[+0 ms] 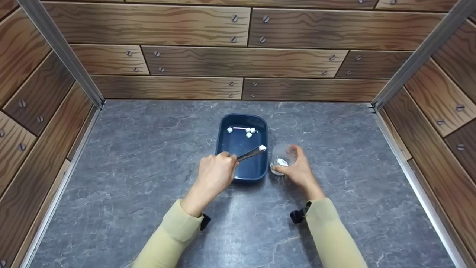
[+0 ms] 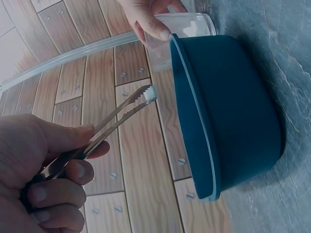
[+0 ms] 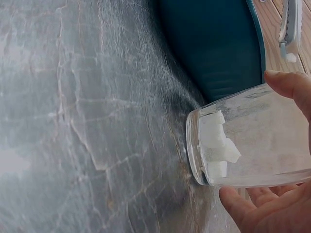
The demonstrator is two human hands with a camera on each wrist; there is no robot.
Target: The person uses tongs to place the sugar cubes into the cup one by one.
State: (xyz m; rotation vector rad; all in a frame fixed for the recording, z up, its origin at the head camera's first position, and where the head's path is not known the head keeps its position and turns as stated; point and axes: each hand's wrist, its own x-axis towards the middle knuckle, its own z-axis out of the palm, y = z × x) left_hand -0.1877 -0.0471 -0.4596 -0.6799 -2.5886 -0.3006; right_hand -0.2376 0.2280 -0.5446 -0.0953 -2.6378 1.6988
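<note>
I get a bright head view, glare pooling on the tabletop (image 1: 240,230) at six o'clock; my left-wrist picture looks washed out toward ten, my right-wrist one between eight and nine.

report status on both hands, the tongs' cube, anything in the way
Left hand gripping tongs, white cube pinched at the tips. Right hand holding clear glass, more cubes inside. Blue bin beside glass, rim below cube; likely no snag.

Small booth-like workspace (image 1: 167,123), wood-print walls (image 1: 193,61), metal corner posts (image 1: 64,52), grey marbled tabletop (image 1: 141,156)
</note>
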